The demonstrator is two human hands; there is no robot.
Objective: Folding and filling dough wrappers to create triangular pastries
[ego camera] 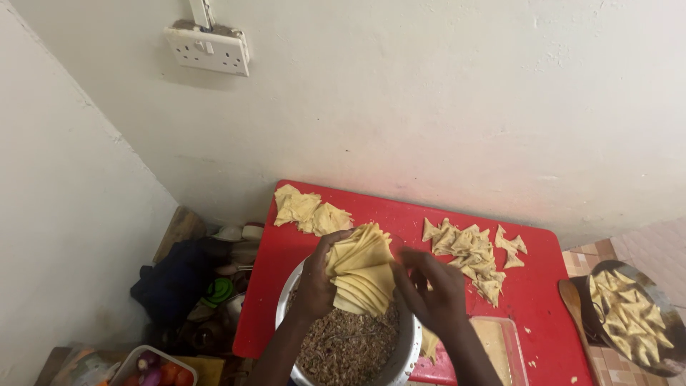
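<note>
I count two bare hands, left hand [314, 282] and right hand [432, 293], one fanned stack of pale yellow pastry sheets [363, 270], one round metal bowl of brown filling [350, 343], one red rectangular table [400, 214], two loose heaps of folded pastry triangles [468, 254], one dark round pan of triangles [632, 314], one white wall socket [209, 48]

White plaster walls [400, 107] meet in corner at 9 o'clock, surface rough, slightly stained. White double wall socket [209, 48] at 11 o'clock, plug inserted. Red table [543, 293] stands against wall, center to 4 o'clock. Tiled floor [643, 250] at 3 o'clock, reddish and pale. Dark clutter pile [193, 286] on floor at 8 o'clock. Light soft, even.
</note>
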